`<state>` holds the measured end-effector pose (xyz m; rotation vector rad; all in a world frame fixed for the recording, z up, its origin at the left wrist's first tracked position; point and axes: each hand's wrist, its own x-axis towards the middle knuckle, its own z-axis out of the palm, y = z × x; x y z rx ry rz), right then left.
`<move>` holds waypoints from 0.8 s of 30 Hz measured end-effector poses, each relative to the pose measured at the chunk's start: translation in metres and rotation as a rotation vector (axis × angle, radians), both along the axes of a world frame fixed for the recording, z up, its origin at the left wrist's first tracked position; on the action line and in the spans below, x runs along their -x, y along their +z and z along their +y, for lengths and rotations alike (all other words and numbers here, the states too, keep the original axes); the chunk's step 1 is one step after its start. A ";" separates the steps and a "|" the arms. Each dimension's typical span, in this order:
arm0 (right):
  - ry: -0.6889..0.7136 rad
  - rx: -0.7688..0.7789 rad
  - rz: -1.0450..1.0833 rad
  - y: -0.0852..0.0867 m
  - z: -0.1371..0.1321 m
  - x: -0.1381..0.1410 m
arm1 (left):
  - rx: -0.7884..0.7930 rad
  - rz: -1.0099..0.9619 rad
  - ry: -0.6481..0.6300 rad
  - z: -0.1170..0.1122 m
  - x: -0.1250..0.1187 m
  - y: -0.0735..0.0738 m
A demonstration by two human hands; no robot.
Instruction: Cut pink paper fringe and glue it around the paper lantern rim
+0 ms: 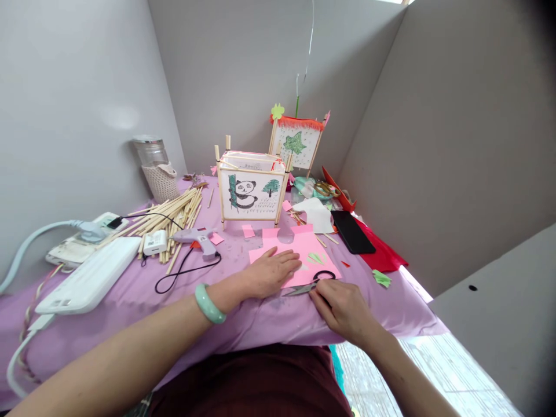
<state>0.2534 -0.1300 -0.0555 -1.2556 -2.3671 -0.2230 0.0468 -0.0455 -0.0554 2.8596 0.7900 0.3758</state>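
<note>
My left hand [271, 273] lies flat with its fingers stretched out over a sheet of pink paper [324, 260] that has notches cut in its far edge. My right hand [341, 307] is closed around a pair of scissors [299, 289] with dark handles. Their blades point left along the near edge of the sheet, close to my left fingertips. Small light green paper pieces [316, 258] rest on the pink sheet. Just beyond stands a stick-framed paper lantern [252, 197] with a panda drawing.
At left are a hot glue gun [202, 238], a bundle of wooden sticks [185, 211], a white power bank-like box [91, 275] and a lidded jar [154, 168]. A black phone [353, 231] lies right, over red cloth [386, 249]. A second lantern [297, 142] hangs behind.
</note>
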 end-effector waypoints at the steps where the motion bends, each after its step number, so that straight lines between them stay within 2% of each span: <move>1: 0.004 0.007 -0.003 0.000 -0.001 -0.001 | -0.003 0.000 0.003 0.000 0.000 0.000; 10: -0.006 -0.044 -0.005 -0.003 0.002 0.010 | 0.012 -0.017 0.009 0.001 -0.001 0.000; 15: 0.030 0.000 -0.011 -0.002 0.000 0.009 | 0.013 -0.019 0.016 0.000 -0.001 0.000; 24: -0.012 -0.043 0.001 -0.005 0.003 0.023 | 0.029 -0.006 0.019 0.000 -0.001 0.001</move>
